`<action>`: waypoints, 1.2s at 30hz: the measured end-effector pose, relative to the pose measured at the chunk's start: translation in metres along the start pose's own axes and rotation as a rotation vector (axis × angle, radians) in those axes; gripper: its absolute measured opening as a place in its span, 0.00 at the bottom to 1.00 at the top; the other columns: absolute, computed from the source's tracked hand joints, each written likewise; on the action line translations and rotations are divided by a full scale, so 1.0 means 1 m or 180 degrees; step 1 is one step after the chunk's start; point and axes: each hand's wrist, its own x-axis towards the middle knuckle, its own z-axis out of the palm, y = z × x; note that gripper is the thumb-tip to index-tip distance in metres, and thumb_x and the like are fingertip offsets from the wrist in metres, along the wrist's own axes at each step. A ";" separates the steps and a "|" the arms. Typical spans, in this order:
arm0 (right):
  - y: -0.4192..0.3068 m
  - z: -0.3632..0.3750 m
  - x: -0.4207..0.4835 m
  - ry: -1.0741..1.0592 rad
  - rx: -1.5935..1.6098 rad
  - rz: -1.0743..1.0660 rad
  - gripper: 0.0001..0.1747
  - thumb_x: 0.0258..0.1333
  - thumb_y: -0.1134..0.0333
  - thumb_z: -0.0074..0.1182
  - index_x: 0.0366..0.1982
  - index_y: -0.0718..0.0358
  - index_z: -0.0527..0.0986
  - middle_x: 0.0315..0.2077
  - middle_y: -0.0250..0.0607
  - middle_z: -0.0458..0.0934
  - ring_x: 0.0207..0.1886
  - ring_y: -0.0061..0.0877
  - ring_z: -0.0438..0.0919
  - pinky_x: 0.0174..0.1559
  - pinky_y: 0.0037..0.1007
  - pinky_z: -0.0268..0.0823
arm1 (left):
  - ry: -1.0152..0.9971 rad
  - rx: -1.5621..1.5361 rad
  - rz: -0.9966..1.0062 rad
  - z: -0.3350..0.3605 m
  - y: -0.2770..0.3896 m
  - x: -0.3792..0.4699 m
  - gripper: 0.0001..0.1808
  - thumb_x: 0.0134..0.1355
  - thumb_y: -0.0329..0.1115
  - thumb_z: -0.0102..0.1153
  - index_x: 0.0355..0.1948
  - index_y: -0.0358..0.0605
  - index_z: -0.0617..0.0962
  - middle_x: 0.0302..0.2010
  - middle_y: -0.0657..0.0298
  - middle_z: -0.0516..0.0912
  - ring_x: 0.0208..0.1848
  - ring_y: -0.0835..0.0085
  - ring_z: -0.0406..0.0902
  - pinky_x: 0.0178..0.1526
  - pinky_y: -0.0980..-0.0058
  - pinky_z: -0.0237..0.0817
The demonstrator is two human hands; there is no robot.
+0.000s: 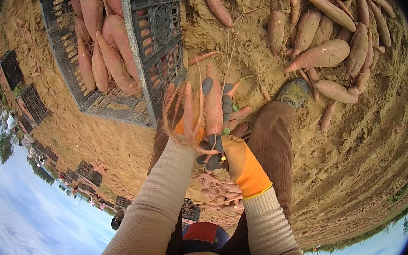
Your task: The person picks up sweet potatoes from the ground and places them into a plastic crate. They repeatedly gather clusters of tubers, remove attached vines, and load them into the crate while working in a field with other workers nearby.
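My left hand [201,131], in an orange work glove with dark grey coated fingers, grips a cluster of sweet potatoes. A thick pinkish sweet potato [214,104] lies between its fingers, and slim roots [188,112] hang beside it. Long thin root strands trail from the cluster. My right hand [242,161], gloved the same way, closes its fingers on the stem end of the cluster, just below the thick sweet potato. A small pale cut end [223,158] shows at its fingers. More sweet potatoes [242,113] lie partly hidden behind my hands.
A black plastic crate [124,108] holding large sweet potatoes stands at upper left. A heap of sweet potatoes [321,56] lies on the soil at upper right, by my shoe [293,92]. Other crates [33,104] and people are farther off at left.
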 end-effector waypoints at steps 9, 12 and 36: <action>-0.018 -0.005 0.008 0.1692 -0.1421 0.0485 0.20 0.66 0.53 0.59 0.46 0.63 0.81 0.34 0.45 0.87 0.37 0.32 0.87 0.42 0.36 0.78 | 0.1368 0.2926 -0.1576 -0.103 -0.005 -0.060 0.44 0.67 0.59 0.63 0.74 0.40 0.69 0.62 0.55 0.81 0.60 0.64 0.81 0.56 0.71 0.74; -0.012 -0.016 -0.010 0.1616 -0.3332 0.0750 0.26 0.65 0.49 0.58 0.54 0.62 0.79 0.41 0.50 0.89 0.43 0.41 0.88 0.51 0.43 0.77 | 0.1753 0.3330 -0.2113 -0.013 0.008 -0.113 0.30 0.69 0.46 0.63 0.64 0.34 0.79 0.49 0.58 0.86 0.52 0.72 0.81 0.55 0.71 0.72; -0.027 0.001 -0.005 0.1040 -0.2970 0.1018 0.45 0.66 0.49 0.55 0.77 0.62 0.58 0.60 0.62 0.79 0.62 0.50 0.80 0.62 0.41 0.72 | 0.3861 0.5926 0.0970 -0.027 0.219 -0.100 0.35 0.69 0.40 0.59 0.76 0.49 0.68 0.70 0.39 0.74 0.68 0.39 0.73 0.70 0.57 0.64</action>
